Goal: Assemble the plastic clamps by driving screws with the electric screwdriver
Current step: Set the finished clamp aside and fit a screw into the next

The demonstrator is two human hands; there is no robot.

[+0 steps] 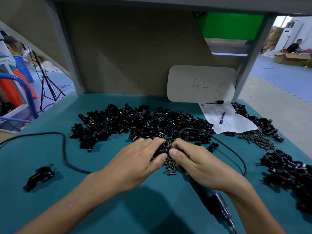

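Both hands meet at the middle of the green table. My left hand (135, 159) grips a black plastic clamp (163, 147), its round bore facing up. My right hand (194, 161) pinches the same clamp from the right with thumb and fingers. Small black screws (169, 168) lie loose just below the clamp. The electric screwdriver (214, 201) lies on the table under my right wrist, bit pointing toward the near edge, and neither hand holds it. Its black cable (236, 152) loops behind my right hand.
A big heap of black clamp parts (135, 122) covers the table behind my hands. Assembled clamps (290, 169) are piled at the right, one clamp (40, 176) lies alone at the left. More screws (258, 139), a paper sheet (236, 122) with a pen and a card marked 44 (200, 83) sit at the back right.
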